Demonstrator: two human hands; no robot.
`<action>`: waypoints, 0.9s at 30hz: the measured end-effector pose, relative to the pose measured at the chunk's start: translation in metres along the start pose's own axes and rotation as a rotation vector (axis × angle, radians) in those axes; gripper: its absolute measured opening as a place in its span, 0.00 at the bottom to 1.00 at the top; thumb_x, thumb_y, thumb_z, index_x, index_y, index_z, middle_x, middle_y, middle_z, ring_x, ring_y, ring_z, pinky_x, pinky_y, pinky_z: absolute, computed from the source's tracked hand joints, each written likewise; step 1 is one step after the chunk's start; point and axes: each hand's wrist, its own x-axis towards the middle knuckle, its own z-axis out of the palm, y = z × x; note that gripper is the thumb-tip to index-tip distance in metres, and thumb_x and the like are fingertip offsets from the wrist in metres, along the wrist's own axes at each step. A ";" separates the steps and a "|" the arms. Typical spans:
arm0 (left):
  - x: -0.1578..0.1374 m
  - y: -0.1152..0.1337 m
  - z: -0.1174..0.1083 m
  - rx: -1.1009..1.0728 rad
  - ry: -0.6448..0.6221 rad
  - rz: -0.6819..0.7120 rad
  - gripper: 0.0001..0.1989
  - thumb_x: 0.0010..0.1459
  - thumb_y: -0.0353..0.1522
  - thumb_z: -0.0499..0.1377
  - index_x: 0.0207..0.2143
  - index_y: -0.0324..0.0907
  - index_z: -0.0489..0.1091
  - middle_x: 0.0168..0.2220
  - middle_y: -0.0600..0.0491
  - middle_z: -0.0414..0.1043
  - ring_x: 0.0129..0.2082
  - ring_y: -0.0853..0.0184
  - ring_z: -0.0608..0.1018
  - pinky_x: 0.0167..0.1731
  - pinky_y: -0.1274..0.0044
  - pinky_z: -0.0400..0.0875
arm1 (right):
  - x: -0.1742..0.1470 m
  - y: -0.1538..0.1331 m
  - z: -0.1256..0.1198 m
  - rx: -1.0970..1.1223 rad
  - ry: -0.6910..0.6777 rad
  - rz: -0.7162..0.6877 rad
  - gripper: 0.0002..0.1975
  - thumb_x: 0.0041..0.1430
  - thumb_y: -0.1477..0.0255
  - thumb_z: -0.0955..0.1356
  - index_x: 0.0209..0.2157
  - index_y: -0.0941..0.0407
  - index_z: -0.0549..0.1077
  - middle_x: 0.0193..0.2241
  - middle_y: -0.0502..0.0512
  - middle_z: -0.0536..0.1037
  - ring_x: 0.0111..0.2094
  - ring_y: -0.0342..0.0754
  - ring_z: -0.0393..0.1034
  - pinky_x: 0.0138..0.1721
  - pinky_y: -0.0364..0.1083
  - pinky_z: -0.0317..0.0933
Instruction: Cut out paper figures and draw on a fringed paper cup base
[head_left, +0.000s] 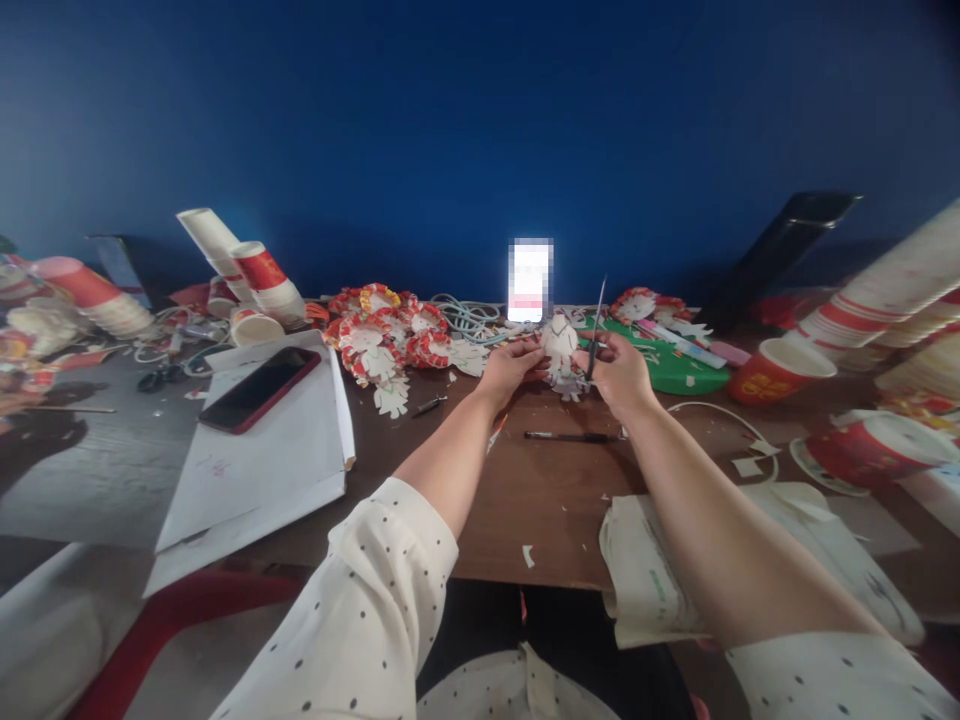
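Note:
My left hand is closed on the edge of a white paper cutout with dark drawn lines and a jagged lower edge. Close against the cutout's right side, my right hand grips a slim dark tool with a pointed blade, its tip upward. Whether the tool is a knife or scissors is unclear. Below the hands, a black pen lies across the brown table. Behind my right hand is a green flat item with markers on it.
Red-and-white paper rings with white cutouts lie left of my hands. A lit phone stands against the blue wall. Farther left, a dark phone rests on white sheets. Paper cups and a folded cloth are rightward.

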 end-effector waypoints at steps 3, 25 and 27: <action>-0.001 0.001 0.001 0.010 0.008 -0.003 0.04 0.53 0.25 0.65 0.29 0.35 0.72 0.24 0.54 0.74 0.28 0.71 0.79 0.42 0.71 0.76 | 0.000 0.000 0.000 -0.011 0.006 -0.003 0.26 0.34 0.64 0.77 0.40 0.56 0.75 0.24 0.49 0.77 0.27 0.46 0.71 0.29 0.45 0.63; -0.002 0.002 0.002 0.031 0.028 -0.018 0.06 0.50 0.26 0.68 0.29 0.35 0.73 0.24 0.53 0.74 0.28 0.70 0.79 0.41 0.71 0.76 | 0.000 0.001 -0.001 -0.041 -0.006 -0.007 0.29 0.36 0.61 0.77 0.43 0.58 0.76 0.26 0.51 0.78 0.27 0.46 0.73 0.29 0.44 0.65; -0.001 0.002 0.002 0.024 0.048 -0.018 0.05 0.51 0.25 0.67 0.30 0.34 0.73 0.24 0.53 0.74 0.27 0.71 0.78 0.40 0.71 0.76 | 0.001 0.001 -0.003 -0.065 0.000 0.005 0.30 0.38 0.60 0.77 0.44 0.58 0.77 0.27 0.52 0.79 0.28 0.48 0.74 0.29 0.45 0.66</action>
